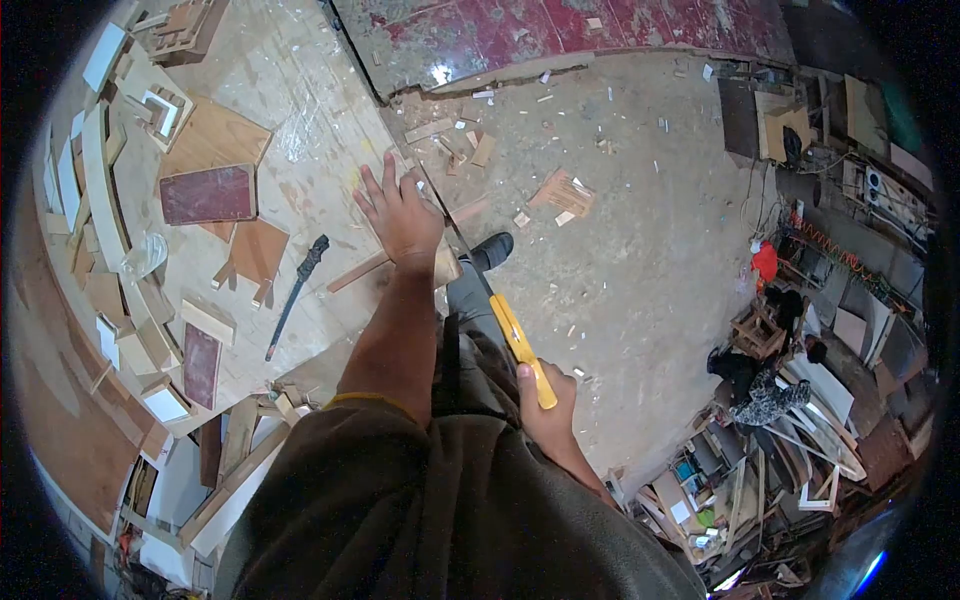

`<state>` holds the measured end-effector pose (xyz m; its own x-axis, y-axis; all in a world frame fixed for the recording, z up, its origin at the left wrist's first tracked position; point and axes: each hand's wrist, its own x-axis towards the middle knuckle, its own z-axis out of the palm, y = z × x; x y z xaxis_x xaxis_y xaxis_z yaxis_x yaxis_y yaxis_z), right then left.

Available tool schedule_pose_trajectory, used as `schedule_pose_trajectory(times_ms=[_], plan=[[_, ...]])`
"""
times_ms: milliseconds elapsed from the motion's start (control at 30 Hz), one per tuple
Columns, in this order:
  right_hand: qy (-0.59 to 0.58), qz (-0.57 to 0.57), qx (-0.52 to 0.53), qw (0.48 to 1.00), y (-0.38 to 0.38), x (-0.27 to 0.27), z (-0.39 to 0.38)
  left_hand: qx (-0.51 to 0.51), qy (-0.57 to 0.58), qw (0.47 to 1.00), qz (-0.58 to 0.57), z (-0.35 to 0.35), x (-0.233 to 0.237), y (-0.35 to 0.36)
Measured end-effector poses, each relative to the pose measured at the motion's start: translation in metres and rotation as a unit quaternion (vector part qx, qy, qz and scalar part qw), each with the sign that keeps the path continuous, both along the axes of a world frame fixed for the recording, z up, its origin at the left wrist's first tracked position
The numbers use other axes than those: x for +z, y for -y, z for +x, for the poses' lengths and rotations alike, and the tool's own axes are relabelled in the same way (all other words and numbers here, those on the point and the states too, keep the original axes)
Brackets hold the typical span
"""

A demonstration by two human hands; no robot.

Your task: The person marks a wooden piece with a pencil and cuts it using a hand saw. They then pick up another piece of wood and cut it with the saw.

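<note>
My right hand (550, 412) is wrapped around the yellow handle of a hand saw (514, 335). The saw's thin dark blade runs up and left from the handle, past the edge of the worktable (330, 110), beside my left hand. With fingers spread, my left hand (404, 222) presses down near that edge. A narrow strip of wood (358, 272) runs beneath my left wrist, its middle hidden by the arm. Left of it on the table lies a slim bar with a black wrapped grip (298, 290).
Dark red boards (208, 194), plywood pieces (258, 250) and wood offcuts crowd the table's left side. Scraps (562, 193) litter the floor near my shoe (493, 250). At the far right another person (768, 395) is low among stacked wood and a wooden stool (758, 330).
</note>
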<state>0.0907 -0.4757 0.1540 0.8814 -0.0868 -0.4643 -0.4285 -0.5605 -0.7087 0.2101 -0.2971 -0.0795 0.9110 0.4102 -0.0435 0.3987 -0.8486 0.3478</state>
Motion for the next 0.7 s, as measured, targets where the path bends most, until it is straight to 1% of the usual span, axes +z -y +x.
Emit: schedule_pose_trajectory(times_ms=[67,133,167,233,333,400,467,500,533,600,633,667,700], plan=[[0.01,-0.005,-0.017,1.0,-0.004,0.001,0.006,-0.003,-0.005,1.0,-0.003,0.001,0.0,0.0],[-0.061,-0.001,-0.047,0.997,-0.007,0.012,0.014,-0.01,0.008,1.0,-0.002,-0.001,0.002,0.0],[-0.063,-0.005,-0.05,0.997,-0.005,0.013,0.01,-0.013,0.006,1.0,-0.006,-0.004,0.003,0.002],[-0.043,0.013,-0.021,0.999,-0.001,0.01,0.003,-0.009,0.015,1.0,-0.017,-0.001,0.005,0.0],[-0.003,0.018,-0.014,1.0,0.008,0.012,-0.016,-0.018,0.025,0.999,-0.018,-0.001,-0.001,-0.001],[0.006,0.027,-0.029,0.999,0.005,-0.002,-0.009,-0.017,0.019,1.0,-0.014,0.0,-0.002,-0.001],[0.008,0.022,-0.022,0.999,-0.007,-0.016,0.008,-0.011,0.01,1.0,-0.013,-0.005,-0.003,0.002],[0.003,0.02,-0.009,1.0,-0.012,-0.033,0.008,-0.013,0.02,1.0,-0.016,-0.005,-0.004,0.002],[0.007,0.023,-0.008,1.0,-0.009,-0.036,0.007,-0.015,0.032,0.999,-0.016,-0.002,-0.005,-0.001],[0.024,-0.011,0.04,0.999,-0.005,-0.028,-0.002,-0.015,0.02,1.0,-0.014,0.0,-0.004,-0.003],[-0.054,0.04,0.004,0.998,0.001,-0.009,-0.002,-0.014,0.006,1.0,-0.019,-0.002,-0.003,-0.001],[-0.057,0.038,0.004,0.998,0.002,-0.009,-0.002,-0.014,0.003,1.0,-0.021,-0.004,-0.004,0.0],[-0.029,0.031,0.014,0.999,0.003,-0.009,0.0,-0.014,0.007,1.0,-0.015,-0.004,-0.004,0.0]])
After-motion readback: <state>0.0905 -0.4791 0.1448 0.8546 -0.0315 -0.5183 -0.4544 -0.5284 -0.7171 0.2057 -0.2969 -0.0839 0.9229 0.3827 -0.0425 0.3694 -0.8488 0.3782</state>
